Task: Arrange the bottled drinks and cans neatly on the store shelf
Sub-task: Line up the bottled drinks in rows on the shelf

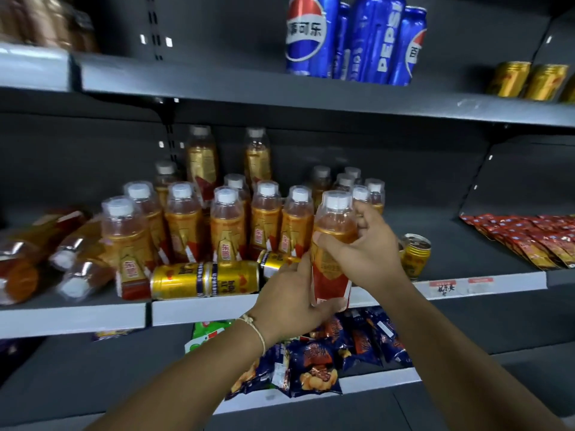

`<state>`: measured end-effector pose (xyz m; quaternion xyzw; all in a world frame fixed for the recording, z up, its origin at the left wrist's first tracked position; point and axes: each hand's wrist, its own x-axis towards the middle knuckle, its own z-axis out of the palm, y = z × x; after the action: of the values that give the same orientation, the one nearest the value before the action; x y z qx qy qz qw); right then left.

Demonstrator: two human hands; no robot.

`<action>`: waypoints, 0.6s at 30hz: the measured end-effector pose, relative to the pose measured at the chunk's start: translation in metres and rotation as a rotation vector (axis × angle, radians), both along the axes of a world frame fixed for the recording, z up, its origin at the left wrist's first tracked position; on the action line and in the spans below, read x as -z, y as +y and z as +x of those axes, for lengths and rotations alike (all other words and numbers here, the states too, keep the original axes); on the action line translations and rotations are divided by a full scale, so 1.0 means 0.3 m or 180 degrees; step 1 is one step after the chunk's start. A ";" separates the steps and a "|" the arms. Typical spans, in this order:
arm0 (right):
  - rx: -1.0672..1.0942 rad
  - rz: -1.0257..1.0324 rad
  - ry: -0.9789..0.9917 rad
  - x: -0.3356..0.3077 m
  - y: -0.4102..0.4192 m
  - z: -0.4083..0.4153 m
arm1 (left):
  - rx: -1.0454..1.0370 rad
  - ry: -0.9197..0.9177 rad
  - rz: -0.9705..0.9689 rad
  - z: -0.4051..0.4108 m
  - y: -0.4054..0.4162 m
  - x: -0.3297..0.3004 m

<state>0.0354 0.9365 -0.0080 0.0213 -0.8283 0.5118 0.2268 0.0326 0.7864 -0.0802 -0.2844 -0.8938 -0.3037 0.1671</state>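
- Both my hands on one bottle [333,244], held just in front of middle shelf [280,306] edge: left hand [292,293] wraps the lower label, right hand [364,247] grips near the shoulder.
- Done so far, I'd say approx half: upright bottles [230,225] in rough rows.
- Left: toppled bottles [46,259] at shelf's left end, gold can [205,279] lying on its side up front, another can [415,253] tilted at right.
- Pepsi cans [354,38] upstairs look OK.

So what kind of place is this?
Most likely a shop aisle: grey shelves stocked with blue cola cans, rows of orange bottled drinks, and a price tag on the shelf edge.
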 end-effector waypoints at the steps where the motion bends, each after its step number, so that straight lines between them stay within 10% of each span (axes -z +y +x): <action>1: -0.0059 0.0014 0.0003 -0.005 -0.045 0.004 | -0.0060 -0.0004 0.0012 0.013 -0.041 -0.002; 18: -0.1105 0.0055 0.0112 -0.014 -1.134 0.167 | -0.1777 0.0107 -0.0051 0.298 -1.081 0.018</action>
<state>0.0854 0.5964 -0.0038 0.1750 -0.8125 0.5357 0.1493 0.1220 0.4620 -0.0857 -0.0335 -0.9371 -0.2341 0.2569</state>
